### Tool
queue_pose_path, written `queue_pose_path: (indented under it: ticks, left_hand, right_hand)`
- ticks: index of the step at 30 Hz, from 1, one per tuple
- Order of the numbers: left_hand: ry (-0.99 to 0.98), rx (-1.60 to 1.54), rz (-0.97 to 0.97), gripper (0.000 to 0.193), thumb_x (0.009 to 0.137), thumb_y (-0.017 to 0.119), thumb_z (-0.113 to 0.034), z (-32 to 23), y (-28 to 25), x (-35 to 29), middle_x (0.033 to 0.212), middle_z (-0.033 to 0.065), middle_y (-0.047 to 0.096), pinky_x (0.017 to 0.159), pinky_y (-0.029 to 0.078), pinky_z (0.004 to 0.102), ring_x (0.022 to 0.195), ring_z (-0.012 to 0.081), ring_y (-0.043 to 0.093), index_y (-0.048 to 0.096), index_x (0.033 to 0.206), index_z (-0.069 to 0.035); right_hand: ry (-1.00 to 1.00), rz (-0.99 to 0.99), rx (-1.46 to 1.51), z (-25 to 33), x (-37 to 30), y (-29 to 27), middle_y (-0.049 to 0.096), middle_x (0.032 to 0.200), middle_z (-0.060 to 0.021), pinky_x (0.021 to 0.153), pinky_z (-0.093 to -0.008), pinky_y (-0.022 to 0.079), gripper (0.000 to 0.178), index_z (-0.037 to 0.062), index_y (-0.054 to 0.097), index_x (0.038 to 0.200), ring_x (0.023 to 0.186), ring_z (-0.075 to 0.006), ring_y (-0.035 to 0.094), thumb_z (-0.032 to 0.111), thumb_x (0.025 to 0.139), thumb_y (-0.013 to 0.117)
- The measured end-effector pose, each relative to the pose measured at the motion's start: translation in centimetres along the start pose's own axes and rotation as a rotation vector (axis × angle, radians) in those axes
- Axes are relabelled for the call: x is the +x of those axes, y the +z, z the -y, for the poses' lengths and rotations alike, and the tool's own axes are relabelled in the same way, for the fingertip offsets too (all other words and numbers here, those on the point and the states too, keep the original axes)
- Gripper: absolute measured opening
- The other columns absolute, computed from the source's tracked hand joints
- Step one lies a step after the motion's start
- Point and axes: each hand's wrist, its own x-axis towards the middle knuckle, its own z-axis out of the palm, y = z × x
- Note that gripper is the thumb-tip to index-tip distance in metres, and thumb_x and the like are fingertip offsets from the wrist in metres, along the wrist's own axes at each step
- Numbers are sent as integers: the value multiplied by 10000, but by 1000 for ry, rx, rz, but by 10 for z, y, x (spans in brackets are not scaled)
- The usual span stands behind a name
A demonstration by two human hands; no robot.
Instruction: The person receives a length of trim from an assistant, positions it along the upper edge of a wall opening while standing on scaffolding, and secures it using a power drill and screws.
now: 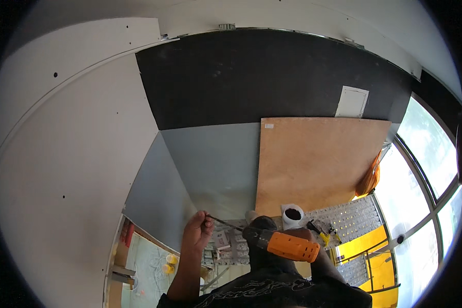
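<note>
My right hand (pixel 305 234) is wrapped round an orange and black power drill (pixel 292 246), partly hidden behind its body. From the drill a long thin dark bit (pixel 226 223) points left and slightly up. At the bit's far end, the fingers of my left hand (pixel 199 226) are pinched together. Whether they grip only the tip or also a small piece such as a screw is too small to tell. The drill hangs in front of my dark-clothed legs, apart from the walls.
A perforated metal platform (pixel 351 220) lies below, bearing a white tub (pixel 287 222) with dark contents and a black and yellow tool (pixel 323 236). A brown board (pixel 318 159) leans on the far wall. White panels (pixel 66 154) rise at left; windows (pixel 410 179) stand at right.
</note>
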Motion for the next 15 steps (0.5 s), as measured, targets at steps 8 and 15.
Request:
queue_pose_path:
  ticks: [8, 15]
  left_hand:
    - [-17, -50, 21, 198, 921, 655, -250, -2, 8, 22, 773, 41, 618, 596, 420, 258, 654, 130, 545, 620, 893, -57]
    - [112, -145, 44, 205, 951, 612, -269, -4, 23, 48, 759, 10, 568, 605, 396, 254, 651, 105, 493, 593, 936, -65]
  right_hand:
    - [16, 11, -38, 2, 7, 1, 671, 1079, -158, 751, -386, 525, 511, 16, 556, 1290, 893, -279, 681, 215, 839, 689]
    - [-5, 25, -60, -2, 28, 3, 672, 1078, -153, 751, -381, 525, 502, 16, 560, 1287, 898, -270, 681, 212, 842, 688]
